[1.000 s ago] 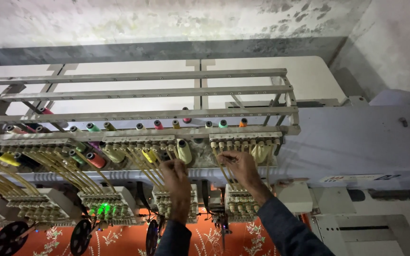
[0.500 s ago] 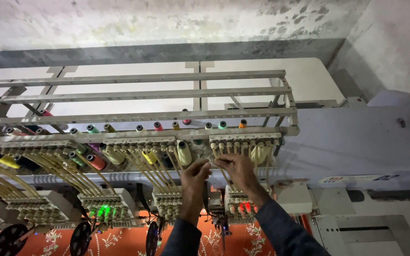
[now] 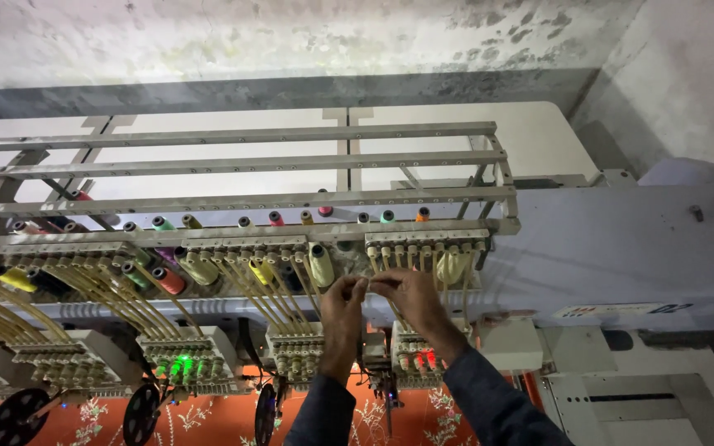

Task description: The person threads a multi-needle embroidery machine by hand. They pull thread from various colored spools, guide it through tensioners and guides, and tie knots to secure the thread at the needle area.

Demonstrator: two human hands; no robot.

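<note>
Since the earlier frame, our left hand (image 3: 342,301) rises to meet our right hand (image 3: 406,296); fingertips pinch together, apparently on fine thread too thin to see, just below the thread guide rack (image 3: 427,239), right of the yellow-green spool (image 3: 321,264).

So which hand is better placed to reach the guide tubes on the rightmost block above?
Right, probably. The right hand sits just under the rightmost tube block, fingertips pinched against the left hand, apparently on a thread too fine to see. The left hand lies further left, below the pale green spool.

stained whitewashed wall (image 3: 291,37) | grey base band (image 3: 291,92) | dim light
</note>
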